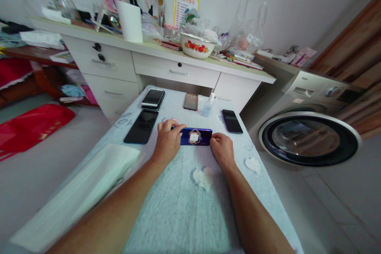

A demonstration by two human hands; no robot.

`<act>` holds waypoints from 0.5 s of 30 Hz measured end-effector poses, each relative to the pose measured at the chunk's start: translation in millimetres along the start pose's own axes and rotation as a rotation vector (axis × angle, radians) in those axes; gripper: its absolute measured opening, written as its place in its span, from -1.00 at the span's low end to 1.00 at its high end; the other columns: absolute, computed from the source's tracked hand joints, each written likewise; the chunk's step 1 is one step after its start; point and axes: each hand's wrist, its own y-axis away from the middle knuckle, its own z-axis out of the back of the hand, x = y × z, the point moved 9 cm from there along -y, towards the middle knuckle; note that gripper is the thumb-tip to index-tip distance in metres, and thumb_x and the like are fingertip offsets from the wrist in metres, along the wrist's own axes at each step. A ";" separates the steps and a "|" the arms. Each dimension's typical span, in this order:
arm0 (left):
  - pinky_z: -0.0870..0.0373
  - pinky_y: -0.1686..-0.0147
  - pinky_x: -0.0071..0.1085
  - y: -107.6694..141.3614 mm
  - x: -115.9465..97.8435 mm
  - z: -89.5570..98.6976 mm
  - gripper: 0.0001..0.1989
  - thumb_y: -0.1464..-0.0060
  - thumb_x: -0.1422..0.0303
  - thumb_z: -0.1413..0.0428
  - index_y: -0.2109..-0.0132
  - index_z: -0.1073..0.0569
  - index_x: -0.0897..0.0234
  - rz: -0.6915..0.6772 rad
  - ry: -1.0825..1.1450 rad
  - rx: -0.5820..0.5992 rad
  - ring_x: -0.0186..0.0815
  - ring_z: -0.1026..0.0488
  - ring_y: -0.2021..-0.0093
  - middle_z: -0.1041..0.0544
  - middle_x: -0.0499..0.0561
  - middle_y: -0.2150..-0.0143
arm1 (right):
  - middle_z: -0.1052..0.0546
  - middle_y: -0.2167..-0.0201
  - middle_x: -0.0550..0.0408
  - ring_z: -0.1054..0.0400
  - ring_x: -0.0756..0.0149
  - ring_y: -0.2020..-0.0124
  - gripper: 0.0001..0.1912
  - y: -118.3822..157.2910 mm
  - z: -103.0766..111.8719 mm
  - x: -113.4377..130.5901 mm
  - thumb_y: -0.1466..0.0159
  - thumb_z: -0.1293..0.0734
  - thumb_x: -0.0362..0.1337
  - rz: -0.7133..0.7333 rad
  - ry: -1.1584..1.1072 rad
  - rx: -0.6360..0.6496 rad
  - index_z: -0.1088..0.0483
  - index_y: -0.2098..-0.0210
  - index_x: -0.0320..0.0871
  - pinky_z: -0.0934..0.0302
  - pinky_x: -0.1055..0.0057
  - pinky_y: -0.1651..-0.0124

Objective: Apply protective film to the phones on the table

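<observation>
A blue smartphone (203, 137) is held sideways above the cloth-covered table, its back facing me, with a ring-like holder (194, 137) and a whitish patch at its middle. My left hand (168, 139) grips its left end, thumb and fingers closed on the edge. At the other end, my right hand (222, 149) is closed with curled fingers against the phone's edge. A black phone (141, 127) lies left of my left hand. To the right of my right hand rests another dark phone (232, 121) with a purplish edge.
Farther back on the table (184, 206) are stacked phones (152, 98), a brown phone case (191, 102) and a clear spray bottle (208, 105). A long whitish packet (80, 190) lies along the left side. Beyond stands a white drawer desk (175, 69); a washing machine (309, 127) is at right.
</observation>
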 end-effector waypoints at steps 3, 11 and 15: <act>-0.24 0.01 -0.10 -0.4 1.0 -3.1 -0.69 -0.08 0.50 -0.05 0.04 -0.52 0.20 -0.005 -0.007 0.021 -0.09 -0.24 0.03 -0.36 0.11 0.11 | -0.55 0.55 0.10 -0.41 0.29 0.47 -0.75 -0.5 -1.0 -1.5 -0.05 -0.20 -0.35 -0.009 0.003 0.006 -0.52 0.47 -0.12 -0.14 0.46 0.39; -0.25 0.03 -0.09 -1.2 9.7 -16.6 -0.70 -0.06 0.48 -0.06 0.06 -0.53 0.22 0.048 0.039 0.097 -0.13 -0.26 0.10 -0.37 0.09 0.16 | -0.56 0.52 0.07 -0.41 0.26 0.44 -0.78 -2.7 2.9 -4.0 -0.10 -0.22 -0.34 0.017 0.091 -0.021 -0.53 0.46 -0.12 -0.16 0.44 0.33; -0.24 0.01 -0.09 -0.2 18.7 -27.0 -0.72 -0.06 0.46 -0.06 0.08 -0.54 0.23 0.089 0.072 0.147 -0.13 -0.29 0.10 -0.37 0.08 0.19 | -0.56 0.39 0.01 -0.41 0.25 0.34 -0.76 -1.2 13.3 3.1 -0.21 -0.23 -0.27 0.106 0.086 -0.144 -0.54 0.35 -0.15 -0.19 0.42 0.22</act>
